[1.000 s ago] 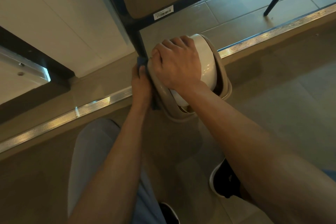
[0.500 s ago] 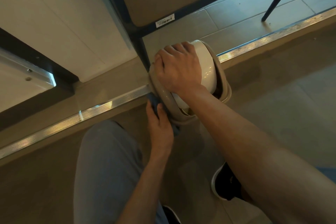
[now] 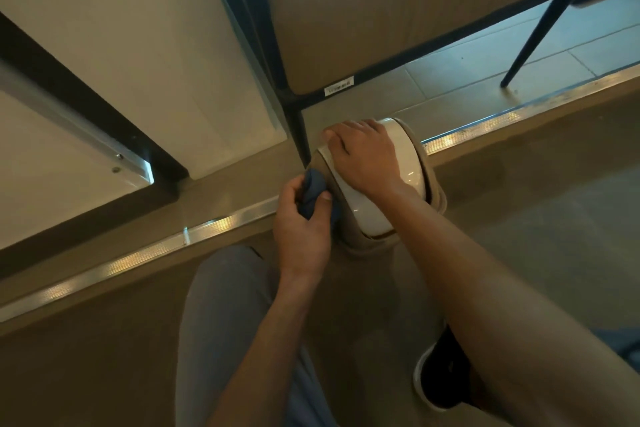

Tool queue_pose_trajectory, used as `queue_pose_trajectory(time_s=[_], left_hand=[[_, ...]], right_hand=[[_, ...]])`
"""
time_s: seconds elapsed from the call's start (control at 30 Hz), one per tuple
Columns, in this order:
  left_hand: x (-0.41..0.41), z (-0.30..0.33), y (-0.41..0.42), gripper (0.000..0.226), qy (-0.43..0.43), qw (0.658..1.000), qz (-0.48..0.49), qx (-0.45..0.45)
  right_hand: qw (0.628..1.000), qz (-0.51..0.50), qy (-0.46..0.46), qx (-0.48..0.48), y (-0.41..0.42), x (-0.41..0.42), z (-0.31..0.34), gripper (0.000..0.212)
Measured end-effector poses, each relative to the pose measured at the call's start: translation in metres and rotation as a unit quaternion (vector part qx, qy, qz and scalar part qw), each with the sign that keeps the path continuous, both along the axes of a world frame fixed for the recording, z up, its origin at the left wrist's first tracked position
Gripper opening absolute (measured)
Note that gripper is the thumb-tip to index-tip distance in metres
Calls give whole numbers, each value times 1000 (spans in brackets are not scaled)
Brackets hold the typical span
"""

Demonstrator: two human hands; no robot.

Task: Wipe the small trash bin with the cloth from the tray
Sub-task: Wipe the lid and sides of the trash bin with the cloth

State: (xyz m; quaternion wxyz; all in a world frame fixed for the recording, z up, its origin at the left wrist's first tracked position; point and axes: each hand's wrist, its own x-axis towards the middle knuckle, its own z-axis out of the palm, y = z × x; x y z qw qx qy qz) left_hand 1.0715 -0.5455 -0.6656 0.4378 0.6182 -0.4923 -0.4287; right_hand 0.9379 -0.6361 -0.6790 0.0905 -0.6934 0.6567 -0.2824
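The small trash bin stands on the floor at the middle of the view, beige with a white domed swing lid. My right hand lies flat on top of the lid and presses it down. My left hand is closed around a bunched dark blue cloth, which it holds against the bin's left side. The lower body of the bin is hidden by my hands and arms. No tray is in view.
A dark metal table leg stands right behind the bin. A metal floor strip runs across the floor. A chair leg is at the far right. My grey trouser knee and a black shoe are below.
My left hand with the cloth moved down the bin's left side, then back up along it with the cloth bunched. My right hand has stayed on the lid.
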Motion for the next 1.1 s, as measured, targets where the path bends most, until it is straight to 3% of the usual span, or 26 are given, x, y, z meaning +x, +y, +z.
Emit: queue_pose_trajectory(time_s=[0.1,0.23,0.43,0.6,0.73,0.97,1.1], left_hand=[[-4,20,-13,42,-20,999,-36,-13],[-16,48,-34,52,-47,996,-74,-17],[-31,71,-70,48,6,996,-81,33],[-43,71,-89,38,26,996,-87,10],[-52,61,-92,26,-43,988,-147,16],[-29,43,-93,62,-151,949,-274,-28],[-16,31,-97,59,-250,923,-276,-97]], right_hand=[[993,19,-110,40,-2,-6,10,36],[952,0,-293,87,4,-16,30,31],[821,-80,-558,97,16,-30,50,42],[813,-62,-553,175,52,-40,50,37],[824,-31,-530,197,62,-50,41,37],[817,-6,-525,239,44,-63,37,24],[844,-22,-493,210,41,-63,30,12]])
